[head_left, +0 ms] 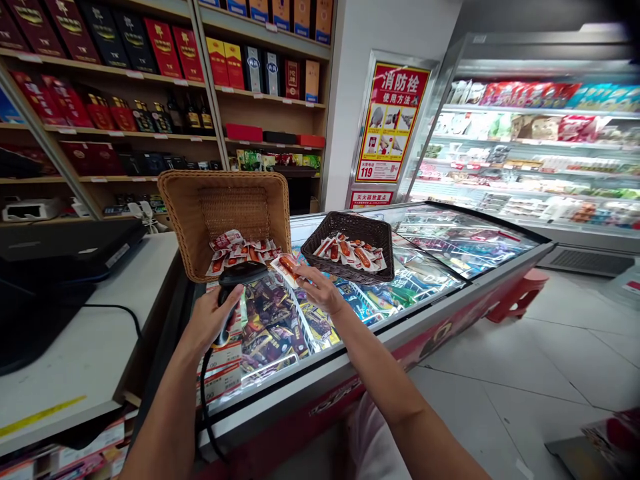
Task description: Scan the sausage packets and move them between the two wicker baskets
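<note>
My left hand is wrapped round the handle of a black barcode scanner, whose head points to the right and whose cable hangs down. Between the fingers of my right hand is a packaged sausage in a clear and white wrapper, just beyond the scanner's head. Behind the scanner a tan wicker basket leans on its side, open toward me, with several wrapped sausages inside. To the right, a dark brown wicker basket holds several more wrapped sausages. Both baskets rest on the glass-topped freezer.
At left is a white counter with a black device and a cable. Shelves of boxed bottles stand behind. A lit refrigerated display is at right. A red stool stands beside the freezer.
</note>
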`<move>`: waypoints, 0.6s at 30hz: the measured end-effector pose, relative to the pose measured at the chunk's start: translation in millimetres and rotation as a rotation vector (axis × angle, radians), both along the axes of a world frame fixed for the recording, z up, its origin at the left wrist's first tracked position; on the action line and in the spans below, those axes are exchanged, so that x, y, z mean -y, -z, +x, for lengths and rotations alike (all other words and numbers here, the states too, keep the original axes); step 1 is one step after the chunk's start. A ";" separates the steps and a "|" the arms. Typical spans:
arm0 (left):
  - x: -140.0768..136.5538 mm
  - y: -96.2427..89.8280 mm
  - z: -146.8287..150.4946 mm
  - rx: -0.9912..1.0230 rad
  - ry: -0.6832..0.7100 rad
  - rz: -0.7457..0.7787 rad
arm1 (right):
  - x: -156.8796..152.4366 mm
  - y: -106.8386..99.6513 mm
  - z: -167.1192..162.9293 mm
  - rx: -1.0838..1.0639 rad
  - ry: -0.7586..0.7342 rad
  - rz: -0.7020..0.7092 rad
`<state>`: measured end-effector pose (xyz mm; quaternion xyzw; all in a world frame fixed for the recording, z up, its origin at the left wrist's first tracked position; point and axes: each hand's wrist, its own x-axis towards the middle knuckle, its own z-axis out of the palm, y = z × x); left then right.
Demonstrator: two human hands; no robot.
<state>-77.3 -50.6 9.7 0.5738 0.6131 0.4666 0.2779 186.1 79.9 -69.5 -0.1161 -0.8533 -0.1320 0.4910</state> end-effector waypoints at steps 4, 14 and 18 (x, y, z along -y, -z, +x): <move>1.6 -2.3 3.6 -0.012 0.004 0.020 | 2.4 -0.7 -1.9 -0.026 -0.021 -0.011; 0.8 -4.2 6.0 0.019 0.019 -0.018 | 10.7 -11.1 -5.1 -0.019 0.015 0.018; -0.3 -0.2 4.5 0.087 0.037 -0.013 | 9.4 -11.4 -5.7 -0.058 0.019 0.107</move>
